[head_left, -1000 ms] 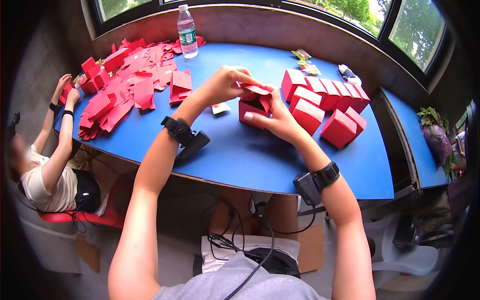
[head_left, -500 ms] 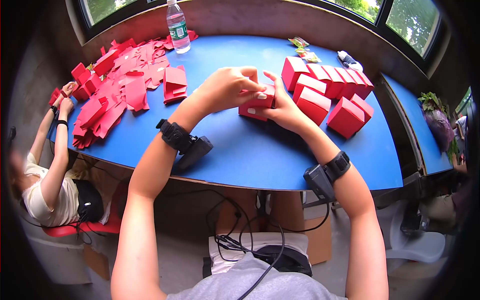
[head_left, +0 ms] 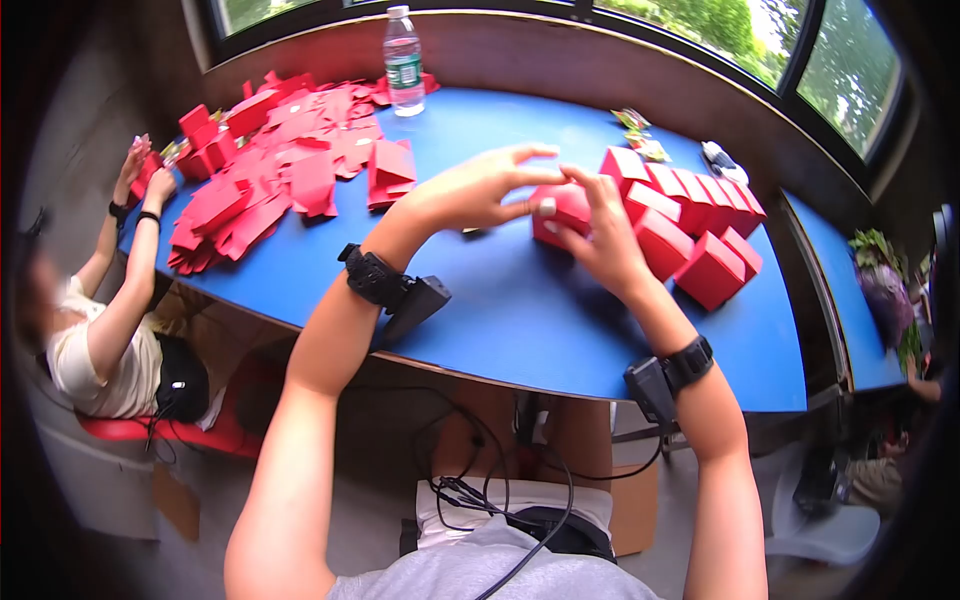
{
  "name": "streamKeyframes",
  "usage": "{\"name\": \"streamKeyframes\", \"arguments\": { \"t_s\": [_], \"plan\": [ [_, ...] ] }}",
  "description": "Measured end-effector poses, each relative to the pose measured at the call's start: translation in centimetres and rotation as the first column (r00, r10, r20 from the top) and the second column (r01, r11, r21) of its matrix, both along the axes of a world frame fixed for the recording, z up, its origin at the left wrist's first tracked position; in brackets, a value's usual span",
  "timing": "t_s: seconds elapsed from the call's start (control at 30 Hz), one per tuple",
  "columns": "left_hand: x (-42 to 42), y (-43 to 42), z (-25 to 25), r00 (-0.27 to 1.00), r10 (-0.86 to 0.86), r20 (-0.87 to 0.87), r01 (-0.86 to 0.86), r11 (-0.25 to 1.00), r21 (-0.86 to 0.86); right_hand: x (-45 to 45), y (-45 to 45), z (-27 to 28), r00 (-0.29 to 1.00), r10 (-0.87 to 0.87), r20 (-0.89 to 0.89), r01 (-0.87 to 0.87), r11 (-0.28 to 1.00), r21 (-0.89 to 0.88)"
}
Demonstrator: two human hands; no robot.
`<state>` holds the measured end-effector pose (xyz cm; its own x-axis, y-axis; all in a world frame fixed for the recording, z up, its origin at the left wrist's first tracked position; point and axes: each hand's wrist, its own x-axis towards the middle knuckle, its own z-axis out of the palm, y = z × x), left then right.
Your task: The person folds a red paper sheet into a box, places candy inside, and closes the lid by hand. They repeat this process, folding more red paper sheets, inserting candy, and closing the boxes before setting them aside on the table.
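Note:
A folded red paper box [head_left: 568, 208] stands on the blue table in front of me, between my two hands. My right hand [head_left: 608, 235] grips it from the right, with fingers over the top and thumb at the front side. My left hand [head_left: 480, 190] is at the box's left side, fingers stretched out and apart. One left fingertip overlaps the box's edge; whether it presses on it I cannot tell. Right beside the held box, several finished red boxes [head_left: 708, 270] stand grouped in rows.
Flat red paper pieces [head_left: 290, 150] pile up on the left, near a water bottle [head_left: 405, 70]. Small wrapped packets [head_left: 640, 135] lie at the back. Another person's hands [head_left: 150, 175] work at the far left. Cables [head_left: 480, 490] hang over my lap.
The view has shifted, so table things appear farther right. My left fingers have gone from bent over the box to stretched out. The box is a little closer to the grouped boxes.

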<state>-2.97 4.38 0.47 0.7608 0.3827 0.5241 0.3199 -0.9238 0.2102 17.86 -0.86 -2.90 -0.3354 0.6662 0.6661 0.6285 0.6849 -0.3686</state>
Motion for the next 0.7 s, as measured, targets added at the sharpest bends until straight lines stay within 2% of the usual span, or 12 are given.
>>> {"name": "streamKeyframes", "arguments": {
  "t_s": [0.07, 0.17, 0.23, 0.3, 0.37, 0.4, 0.43, 0.5, 0.57, 0.63, 0.67, 0.7],
  "plan": [
    [-2.0, 1.0, 1.0, 0.974, 0.225, 0.034, -0.226, 0.973, 0.032, 0.1, -0.5, 0.7, 0.987, -0.132, 0.092, 0.131, 0.991, 0.022],
    [-6.3, 3.2, 1.5, 0.786, 0.618, 0.028, -0.618, 0.786, -0.022, 0.1, -0.7, 1.1, 0.954, -0.263, 0.14, 0.248, 0.962, 0.118],
    [-10.8, 4.5, 1.2, 0.156, 0.986, -0.058, -0.987, 0.157, 0.022, 0.0, -0.8, 1.3, 0.921, -0.332, 0.203, 0.276, 0.925, 0.26],
    [-15.6, 7.1, -0.6, -0.144, 0.981, -0.129, -0.976, -0.162, -0.147, -0.1, -0.7, 1.4, 0.905, -0.375, 0.199, 0.302, 0.899, 0.318],
    [-18.1, 7.0, -1.2, -0.266, 0.924, -0.274, -0.912, -0.333, -0.238, -0.3, -0.5, 1.3, 0.891, -0.414, 0.189, 0.324, 0.869, 0.375],
    [-18.8, 6.7, -1.3, -0.167, 0.953, -0.253, -0.903, -0.251, -0.348, -0.1, -0.3, 1.3, 0.854, -0.481, 0.198, 0.393, 0.846, 0.361],
    [-18.9, 6.9, -1.4, -0.171, 0.953, -0.251, -0.903, -0.254, -0.346, 0.1, -0.2, 1.2, 0.811, -0.547, 0.207, 0.462, 0.816, 0.346],
    [-18.1, 7.0, -2.0, -0.081, 0.972, -0.22, -0.942, -0.147, -0.301, 0.4, -0.1, 1.1, 0.804, -0.563, 0.193, 0.469, 0.799, 0.376],
    [-17.6, 6.8, -1.2, -0.077, 0.979, -0.19, -0.938, -0.136, -0.318, 0.7, 0.0, 1.3, 0.83, -0.528, 0.179, 0.4, 0.788, 0.468],
    [-18.9, 7.8, -1.2, 0.063, 0.99, 0.124, -0.885, 0.113, -0.452, 0.3, -0.4, 1.6, 0.85, -0.509, 0.135, 0.405, 0.795, 0.453],
    [-19.4, 8.4, -1.4, 0.154, 0.931, 0.33, -0.811, 0.31, -0.497, 0.1, -0.6, 1.9, 0.915, -0.399, 0.061, 0.333, 0.831, 0.445],
    [-18.3, 7.8, -0.8, 0.236, 0.804, 0.546, -0.43, 0.59, -0.683, -0.1, -0.8, 2.3, 0.96, -0.279, -0.014, 0.256, 0.857, 0.447]
  ]
}}
